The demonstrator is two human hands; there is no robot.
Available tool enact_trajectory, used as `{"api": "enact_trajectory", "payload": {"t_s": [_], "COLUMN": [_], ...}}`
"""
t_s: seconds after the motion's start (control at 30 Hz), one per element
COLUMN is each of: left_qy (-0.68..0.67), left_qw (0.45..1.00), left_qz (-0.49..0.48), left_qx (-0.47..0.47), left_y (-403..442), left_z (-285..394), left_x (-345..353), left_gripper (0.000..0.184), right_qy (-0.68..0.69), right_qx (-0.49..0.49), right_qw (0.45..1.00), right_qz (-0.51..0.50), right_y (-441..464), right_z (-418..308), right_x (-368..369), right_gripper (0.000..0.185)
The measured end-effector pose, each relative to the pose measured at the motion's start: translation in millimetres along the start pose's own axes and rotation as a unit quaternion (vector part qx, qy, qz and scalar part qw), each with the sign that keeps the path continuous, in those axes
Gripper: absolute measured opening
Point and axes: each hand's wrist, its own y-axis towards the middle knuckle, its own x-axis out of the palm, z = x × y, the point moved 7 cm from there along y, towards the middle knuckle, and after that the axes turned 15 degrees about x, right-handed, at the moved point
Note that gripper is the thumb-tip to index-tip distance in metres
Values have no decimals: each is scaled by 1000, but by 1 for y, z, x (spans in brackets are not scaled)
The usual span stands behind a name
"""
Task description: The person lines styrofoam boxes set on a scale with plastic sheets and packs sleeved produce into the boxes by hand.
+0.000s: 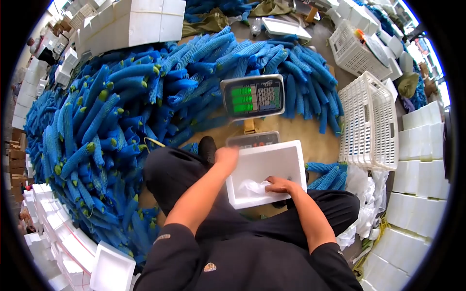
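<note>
A white foam box point(266, 164) sits tilted in front of me, its open side facing up toward me. My right hand point(280, 185) reaches inside with fingers closed on a crumpled clear plastic bag point(253, 187). At the box's upper left corner is my left hand point(227, 157), blurred, so its fingers do not show clearly. Just beyond the box stands a digital scale display point(253, 97) with green lit digits. Part of the scale's platform point(257, 139) shows behind the box's far edge.
Long green-tipped vegetables in blue net sleeves point(97, 131) are heaped left and ahead. To the right stand a white plastic crate point(369, 123), loose plastic bags point(367, 199) and stacked foam boxes point(415, 208). Another foam box point(112, 267) lies at lower left.
</note>
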Motion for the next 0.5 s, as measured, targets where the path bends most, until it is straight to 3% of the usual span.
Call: {"api": "enact_trajectory", "payload": {"t_s": [0.07, 0.1, 0.13, 0.2, 0.33, 0.4, 0.47, 0.5], "left_qy": [3, -4, -12, 4, 21, 12, 30, 36], "left_qw": [1000, 1000, 1000, 1000, 1000, 998, 999, 996], "left_qz": [-5, 1, 5, -6, -13, -60, -29, 3], "left_qx": [-8, -6, 1, -5, 20, -3, 34, 78], "left_y": [1, 0, 1, 0, 0, 3, 4, 8], "left_z": [-1, -4, -4, -6, -7, -3, 20, 34], "left_x": [2, 7, 8, 10, 11, 6, -16, -26], "left_gripper": [25, 27, 29, 30, 33, 57, 60, 70], "right_qy": [-8, -81, -224, -300, -268, -250, -155, -109], "right_qx": [33, 17, -17, -71, -22, -26, -25, -27], "right_qw": [997, 988, 954, 882, 927, 943, 965, 972], "right_qz": [63, 128, 200, 357, 261, 219, 211, 207], "right_y": [6, -4, -6, -8, -29, -58, -65, -67], "right_z": [10, -1, -10, -26, -48, -62, -68, -65], "right_x": [-1, -3, 1, 4, -10, -33, -59, -72], "right_gripper": [54, 44, 40, 33, 29, 31, 36, 39]}}
